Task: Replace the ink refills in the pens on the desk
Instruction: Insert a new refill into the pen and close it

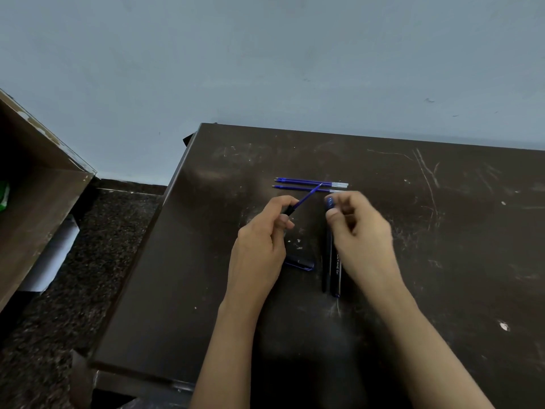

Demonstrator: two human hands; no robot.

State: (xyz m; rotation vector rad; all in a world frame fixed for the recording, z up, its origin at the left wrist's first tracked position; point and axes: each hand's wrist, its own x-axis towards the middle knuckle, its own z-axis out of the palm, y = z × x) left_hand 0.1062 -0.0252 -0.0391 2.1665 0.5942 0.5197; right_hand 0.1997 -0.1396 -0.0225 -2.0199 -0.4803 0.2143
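My left hand (262,237) grips a dark pen barrel (289,210) with a blue refill (308,197) sticking out of it up and to the right. My right hand (358,228) pinches a small blue pen piece (329,202) between thumb and forefinger, a short way right of the refill's tip. Two loose blue refills (309,184) lie side by side on the dark desk (442,231) just beyond both hands. Two dark pens (332,270) lie upright under my right hand. A dark pen cap (300,264) rests between my wrists.
The desk's left edge (165,219) drops to a speckled dark floor (88,261). A brown wooden cabinet (38,202) stands at the far left. A pale blue wall (265,69) runs behind the desk. The desktop is scratched.
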